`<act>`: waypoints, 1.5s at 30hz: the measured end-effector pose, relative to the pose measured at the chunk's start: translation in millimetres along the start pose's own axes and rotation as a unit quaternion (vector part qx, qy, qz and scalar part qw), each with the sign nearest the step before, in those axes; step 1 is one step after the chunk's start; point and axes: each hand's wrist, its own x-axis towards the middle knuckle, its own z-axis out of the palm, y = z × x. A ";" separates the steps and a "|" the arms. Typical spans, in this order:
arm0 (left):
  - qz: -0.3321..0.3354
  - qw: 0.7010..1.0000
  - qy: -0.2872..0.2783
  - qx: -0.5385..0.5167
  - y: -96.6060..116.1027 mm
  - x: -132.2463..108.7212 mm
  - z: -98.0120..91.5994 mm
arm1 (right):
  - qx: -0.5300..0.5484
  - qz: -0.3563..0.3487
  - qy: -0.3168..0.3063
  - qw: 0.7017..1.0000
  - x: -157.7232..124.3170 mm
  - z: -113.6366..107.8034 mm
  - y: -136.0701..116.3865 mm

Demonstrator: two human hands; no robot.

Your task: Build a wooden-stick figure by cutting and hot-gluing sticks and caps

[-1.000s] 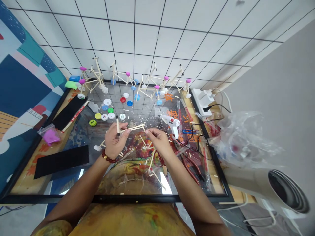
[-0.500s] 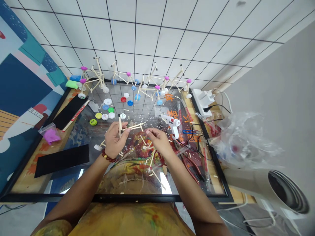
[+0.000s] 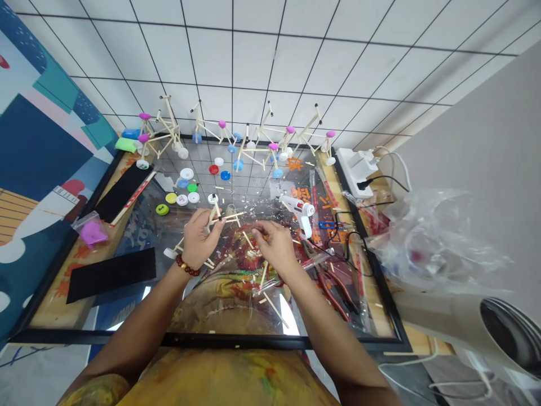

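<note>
My left hand [image 3: 199, 239] is closed on a small frame of thin wooden sticks [image 3: 233, 217], pinched between thumb and fingers. The frame has black tips on an upright piece, and its far end points toward my right hand. Curled loosely, my right hand [image 3: 275, 245] hovers just right of that end, thumb and forefinger slightly apart and nothing visible between them. A white bottle cap [image 3: 169, 253] on sticks shows beside my left wrist, partly hidden. Cut sticks [image 3: 275, 309] lie below and around my right hand.
Several stick bicycle models [image 3: 169, 132] with cap wheels stand along the back. Loose bottle caps [image 3: 193, 197] lie left of centre. A white glue gun [image 3: 301, 213], red-handled pliers [image 3: 333, 287] and a power strip [image 3: 355, 172] are at right. Black strips [image 3: 112, 274] lie at left.
My right hand has drawn slightly away from the end of the stick frame. The frame has tilted a little in my left hand. The view has shifted slightly.
</note>
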 end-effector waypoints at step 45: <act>0.001 1.000 -0.002 0.018 -0.5 -5.6 3.0 | -0.142 -0.051 -0.124 0.981 18.3 4.3 -22.7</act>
